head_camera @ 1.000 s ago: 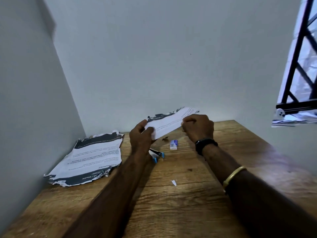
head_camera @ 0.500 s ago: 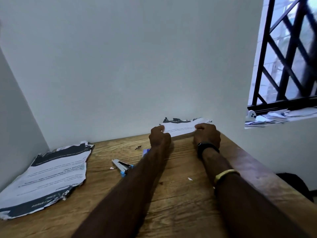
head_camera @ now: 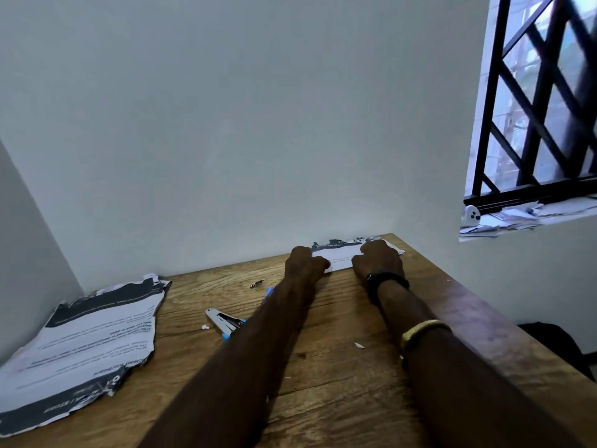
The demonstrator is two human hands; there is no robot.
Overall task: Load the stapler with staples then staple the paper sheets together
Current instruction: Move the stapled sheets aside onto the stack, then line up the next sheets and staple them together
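Both my hands hold a small stack of torn printed paper sheets (head_camera: 343,253) lying flat at the table's far right corner against the wall. My left hand (head_camera: 305,261) grips its left edge, my right hand (head_camera: 378,258) its right edge. A silver stapler with blue trim (head_camera: 223,321) lies on the wooden table to the left of my left forearm, partly hidden by it. A blue and white staple box (head_camera: 269,291) peeks out behind the same forearm. A short strip of staples (head_camera: 257,283) lies near the wall.
A second pile of torn printed sheets (head_camera: 87,344) covers the table's left corner. Small paper scraps (head_camera: 359,345) dot the wooden table (head_camera: 339,383). Walls close the back and left. A barred window (head_camera: 542,101) with papers on its sill is at the right.
The held sheets went from raised in the air to flat on the table at the far right corner. The view swung right, so the stapler and left pile shifted left.
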